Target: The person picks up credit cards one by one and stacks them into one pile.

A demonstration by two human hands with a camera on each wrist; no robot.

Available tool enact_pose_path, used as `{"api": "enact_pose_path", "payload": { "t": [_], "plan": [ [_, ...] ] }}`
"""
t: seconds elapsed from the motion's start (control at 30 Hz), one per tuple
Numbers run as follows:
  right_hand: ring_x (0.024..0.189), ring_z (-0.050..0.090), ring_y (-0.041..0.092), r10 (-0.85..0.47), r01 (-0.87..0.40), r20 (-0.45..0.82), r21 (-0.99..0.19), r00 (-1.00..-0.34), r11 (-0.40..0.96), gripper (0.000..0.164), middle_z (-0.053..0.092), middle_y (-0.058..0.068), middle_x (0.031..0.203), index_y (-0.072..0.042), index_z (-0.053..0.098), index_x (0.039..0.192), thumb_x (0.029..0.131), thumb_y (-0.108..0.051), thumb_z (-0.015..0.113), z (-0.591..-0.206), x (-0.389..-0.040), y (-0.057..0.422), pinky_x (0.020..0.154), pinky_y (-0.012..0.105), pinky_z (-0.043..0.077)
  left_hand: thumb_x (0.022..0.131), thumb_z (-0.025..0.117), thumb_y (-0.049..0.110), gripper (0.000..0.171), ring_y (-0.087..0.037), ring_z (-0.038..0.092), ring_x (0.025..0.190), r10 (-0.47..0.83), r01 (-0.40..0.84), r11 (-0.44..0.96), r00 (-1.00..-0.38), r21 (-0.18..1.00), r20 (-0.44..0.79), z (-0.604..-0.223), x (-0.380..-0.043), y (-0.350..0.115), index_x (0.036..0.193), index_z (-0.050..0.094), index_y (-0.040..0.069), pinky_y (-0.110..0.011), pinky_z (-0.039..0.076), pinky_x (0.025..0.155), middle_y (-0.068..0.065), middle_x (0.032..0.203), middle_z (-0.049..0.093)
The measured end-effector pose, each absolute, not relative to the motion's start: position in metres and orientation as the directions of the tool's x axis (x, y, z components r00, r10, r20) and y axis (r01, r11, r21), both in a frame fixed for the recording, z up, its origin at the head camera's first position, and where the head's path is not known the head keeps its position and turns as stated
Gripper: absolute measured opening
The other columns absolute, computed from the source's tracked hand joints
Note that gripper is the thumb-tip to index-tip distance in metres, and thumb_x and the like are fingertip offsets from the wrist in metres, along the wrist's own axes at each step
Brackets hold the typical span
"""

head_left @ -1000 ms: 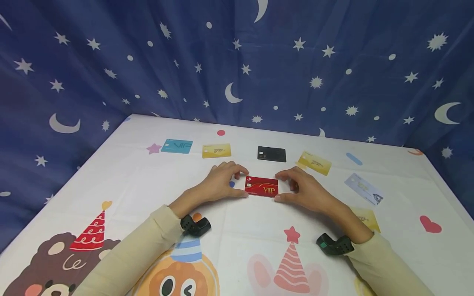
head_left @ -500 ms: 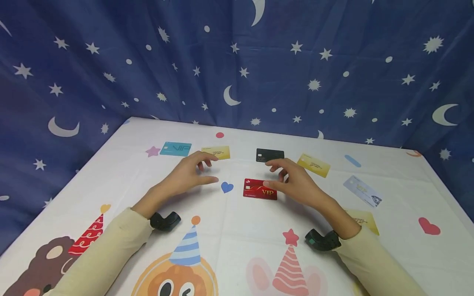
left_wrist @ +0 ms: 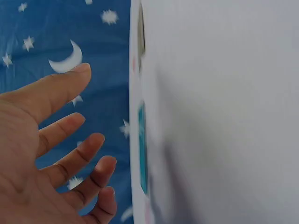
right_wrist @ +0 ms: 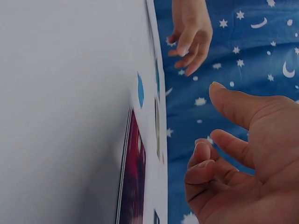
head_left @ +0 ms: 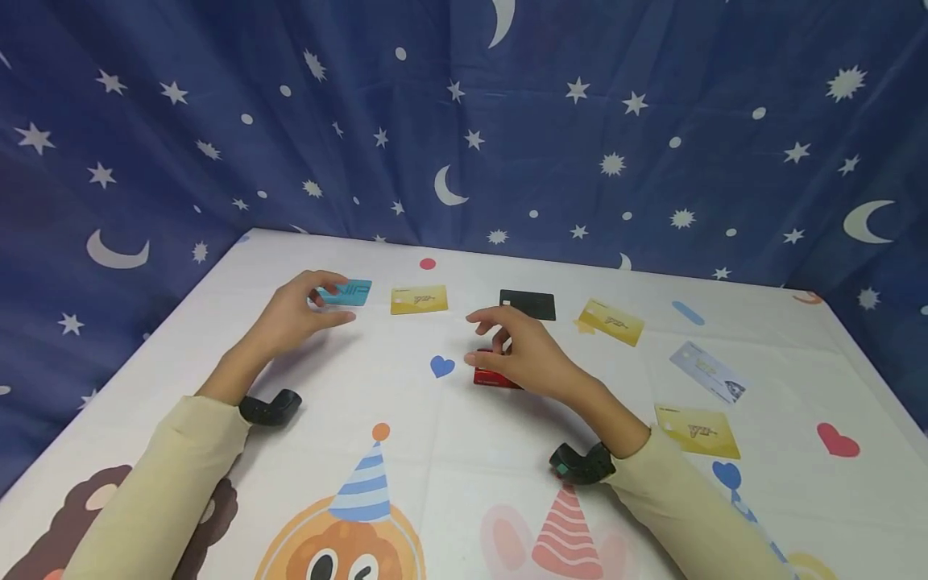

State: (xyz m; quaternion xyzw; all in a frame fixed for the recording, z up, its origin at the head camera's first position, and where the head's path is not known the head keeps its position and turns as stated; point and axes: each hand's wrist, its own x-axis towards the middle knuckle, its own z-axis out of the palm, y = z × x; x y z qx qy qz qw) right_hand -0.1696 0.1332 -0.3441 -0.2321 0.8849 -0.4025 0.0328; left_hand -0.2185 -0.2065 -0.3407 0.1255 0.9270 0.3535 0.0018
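My left hand (head_left: 293, 314) holds nothing; its thumb and fingers are apart, and the fingertips overlap the left end of the teal VIP card (head_left: 357, 292) in the head view. In the left wrist view that teal card (left_wrist: 142, 149) lies flat beyond the loosely bent fingers. My right hand (head_left: 529, 353) hovers over the red VIP card (head_left: 490, 379) and hides most of it, its thumb and fingers parted with nothing between them. The right wrist view shows the red card (right_wrist: 134, 172) on the table, with layered lines along its edge.
Gold cards (head_left: 419, 300) lie at the back, at the back right (head_left: 612, 322) and by the right forearm (head_left: 698, 432). A black card (head_left: 535, 304) sits behind the right hand, a silver card (head_left: 707, 371) to the right. A starry blue curtain (head_left: 348, 121) borders the white printed tablecloth.
Both hands have let go of the red card and moved left. The left hand has travelled to the teal card; the right hand has passed over the red card, which stays in place.
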Motion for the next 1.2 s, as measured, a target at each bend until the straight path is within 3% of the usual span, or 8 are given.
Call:
{"api": "enact_pose_path", "payload": {
  "t": [0.4,0.6,0.83,1.2],
  "plan": [
    [0.080,0.056,0.015,-0.496,-0.379,0.105,-0.783,-0.862,0.493,0.053,0.059,0.009,0.114,-0.010,0.055,0.130,0.083,-0.021,0.076,-0.345,-0.169,0.101,0.061,0.028,0.049,0.084,0.074,0.015,0.062,-0.032,0.041,0.094,0.152,0.148,0.788,-0.987,0.598,0.044,-0.362,-0.247,-0.236,0.137,0.046,0.001,-0.042,0.035,0.077,-0.024,0.126,0.039],
    [0.080,0.056,0.015,-0.505,-0.377,0.089,-0.778,-0.858,0.503,0.053,0.060,0.008,0.113,-0.010,0.055,0.130,0.083,-0.022,0.076,-0.346,-0.170,0.086,0.066,0.028,0.046,0.086,0.073,0.018,0.069,-0.037,0.044,0.102,0.164,0.125,0.808,-0.986,0.576,-0.016,-0.367,-0.265,-0.240,0.142,0.039,-0.003,-0.050,0.039,0.088,-0.029,0.135,0.036],
    [0.076,0.056,0.015,-0.517,-0.359,0.054,-0.780,-0.854,0.513,0.054,0.060,0.006,0.112,-0.011,0.055,0.130,0.083,-0.025,0.077,-0.349,-0.174,0.067,0.066,0.026,0.045,0.085,0.074,0.024,0.077,-0.043,0.040,0.112,0.179,0.108,0.834,-0.981,0.541,-0.080,-0.363,-0.276,-0.244,0.143,0.034,-0.006,-0.056,0.031,0.100,-0.032,0.140,0.028],
    [0.076,0.054,0.014,-0.538,-0.364,0.038,-0.775,-0.842,0.516,0.053,0.059,0.005,0.111,-0.010,0.055,0.130,0.084,-0.025,0.075,-0.352,-0.175,0.058,0.068,0.025,0.044,0.084,0.075,0.021,0.060,-0.043,0.037,0.117,0.215,0.135,0.822,-0.973,0.553,-0.083,-0.364,-0.283,-0.246,0.133,0.050,-0.003,-0.058,0.025,0.103,-0.029,0.139,0.030]
  ]
}}
